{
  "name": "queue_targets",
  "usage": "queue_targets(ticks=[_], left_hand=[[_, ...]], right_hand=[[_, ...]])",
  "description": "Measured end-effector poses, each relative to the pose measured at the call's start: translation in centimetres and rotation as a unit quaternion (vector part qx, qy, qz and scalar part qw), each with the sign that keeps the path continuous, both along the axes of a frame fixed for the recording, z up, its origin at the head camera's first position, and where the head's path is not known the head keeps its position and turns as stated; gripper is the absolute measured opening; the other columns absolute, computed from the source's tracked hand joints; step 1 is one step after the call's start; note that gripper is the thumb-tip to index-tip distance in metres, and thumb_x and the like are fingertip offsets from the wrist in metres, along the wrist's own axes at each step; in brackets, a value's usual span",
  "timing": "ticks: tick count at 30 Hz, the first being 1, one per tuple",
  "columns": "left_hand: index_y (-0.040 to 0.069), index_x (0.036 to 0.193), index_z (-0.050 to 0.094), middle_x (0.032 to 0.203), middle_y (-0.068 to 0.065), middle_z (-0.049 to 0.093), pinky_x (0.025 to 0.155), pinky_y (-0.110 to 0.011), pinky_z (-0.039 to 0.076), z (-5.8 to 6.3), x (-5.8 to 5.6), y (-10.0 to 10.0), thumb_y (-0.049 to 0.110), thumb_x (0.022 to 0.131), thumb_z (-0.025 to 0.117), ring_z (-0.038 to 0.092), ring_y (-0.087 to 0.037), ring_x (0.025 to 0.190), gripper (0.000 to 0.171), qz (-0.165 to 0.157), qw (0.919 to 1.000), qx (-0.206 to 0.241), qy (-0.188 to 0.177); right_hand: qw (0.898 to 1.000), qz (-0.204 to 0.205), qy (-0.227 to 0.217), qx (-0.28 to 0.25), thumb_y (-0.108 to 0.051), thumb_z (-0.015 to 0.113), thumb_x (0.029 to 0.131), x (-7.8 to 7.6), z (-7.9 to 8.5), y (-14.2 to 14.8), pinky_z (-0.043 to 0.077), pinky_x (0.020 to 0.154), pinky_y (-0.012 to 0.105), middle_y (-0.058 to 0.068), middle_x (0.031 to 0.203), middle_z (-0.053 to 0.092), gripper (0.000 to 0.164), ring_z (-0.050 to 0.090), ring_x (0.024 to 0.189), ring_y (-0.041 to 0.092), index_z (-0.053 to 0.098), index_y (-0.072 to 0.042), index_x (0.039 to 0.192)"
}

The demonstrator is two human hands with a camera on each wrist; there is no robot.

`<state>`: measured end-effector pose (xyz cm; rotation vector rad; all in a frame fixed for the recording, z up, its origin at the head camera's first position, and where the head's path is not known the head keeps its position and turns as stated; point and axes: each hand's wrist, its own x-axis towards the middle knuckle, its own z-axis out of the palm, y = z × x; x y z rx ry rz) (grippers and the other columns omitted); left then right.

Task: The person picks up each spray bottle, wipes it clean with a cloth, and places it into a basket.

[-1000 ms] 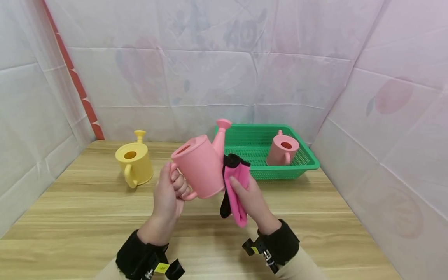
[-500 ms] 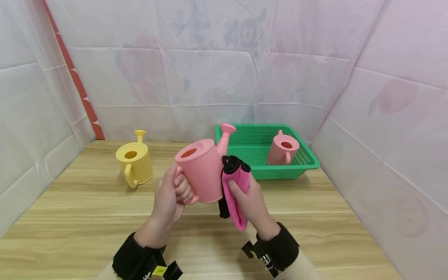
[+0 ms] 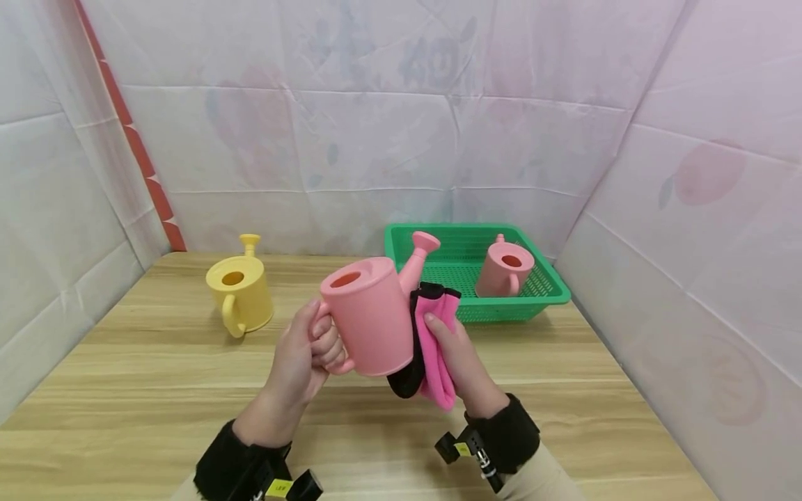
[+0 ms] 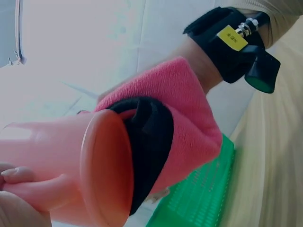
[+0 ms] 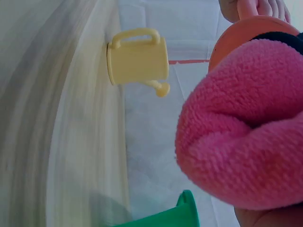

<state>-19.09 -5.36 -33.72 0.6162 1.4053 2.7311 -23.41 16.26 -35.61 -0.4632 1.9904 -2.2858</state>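
Observation:
My left hand (image 3: 305, 355) grips the handle of a pink watering can (image 3: 370, 320), lifted above the table with its spout toward the right. In my right hand (image 3: 460, 355) is a folded pink cloth with black edging (image 3: 436, 351), thumb on top. The cloth touches the can's right side below the spout. From the left wrist, the cloth (image 4: 165, 90) is seen against the can near its base (image 4: 111, 165). The right wrist view shows the bunched cloth (image 5: 246, 127) hiding most of the can and of the right hand.
A yellow watering can (image 3: 241, 292) stands at the left of the wooden table (image 3: 156, 403). Behind the hands at the right is a green plastic basket (image 3: 438, 268) with a second pink watering can (image 3: 501, 271) inside. White sheets (image 3: 376, 139) enclose the back and sides.
The held watering can has shifted a little right and down and now stands more upright. The cloth has moved with it, staying against the can's side.

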Motion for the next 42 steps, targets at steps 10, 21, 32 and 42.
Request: queue_targets(ticks=[10, 21, 32, 42], left_hand=[[0.013, 0.062, 0.022, 0.049, 0.003, 0.019, 0.041, -0.023, 0.024, 0.1, 0.1, 0.7, 0.031, 0.103, 0.029, 0.020, -0.011, 0.041, 0.045, 0.097, 0.9948, 0.016, -0.026], [0.010, 0.063, 0.024, 0.049, 0.002, 0.022, 0.043, -0.025, 0.027, -0.5, -0.1, 0.9, 0.036, 0.101, 0.035, 0.020, -0.014, 0.042, 0.048, 0.126, 0.9905, -0.022, -0.052], [0.011, 0.063, 0.022, 0.049, 0.002, 0.019, 0.043, -0.027, 0.023, -1.3, 0.3, 0.7, 0.032, 0.103, 0.029, 0.018, -0.012, 0.041, 0.045, 0.044, 0.9985, -0.029, -0.011], [0.012, 0.064, 0.025, 0.050, 0.003, 0.020, 0.042, -0.025, 0.020, -1.3, 0.5, 0.8, 0.027, 0.104, 0.024, 0.020, -0.011, 0.041, 0.042, -0.022, 0.9991, -0.037, 0.000]], right_hand=[[0.993, -0.071, 0.060, 0.074, -0.015, 0.062, 0.089, 0.7, 0.5, -0.9, 0.049, 0.075, 0.027, 0.009, 0.095, 0.058, 0.033, 0.058, 0.085, 0.015, 0.049, -0.002, 0.116], [0.974, -0.013, 0.204, 0.100, -0.002, 0.068, 0.076, 2.5, 1.9, -0.6, 0.049, 0.075, 0.030, 0.012, 0.099, 0.057, 0.051, 0.056, 0.086, 0.020, 0.049, -0.005, 0.123], [0.976, -0.046, 0.178, 0.118, -0.005, 0.068, 0.080, 1.5, 2.1, -0.5, 0.050, 0.075, 0.031, 0.012, 0.100, 0.057, 0.046, 0.056, 0.088, 0.023, 0.047, -0.005, 0.120], [0.923, -0.173, 0.291, 0.185, -0.005, 0.071, 0.080, -1.1, 0.9, 0.5, 0.045, 0.089, 0.041, 0.009, 0.120, 0.055, 0.061, 0.052, 0.107, 0.021, 0.044, -0.011, 0.134]])
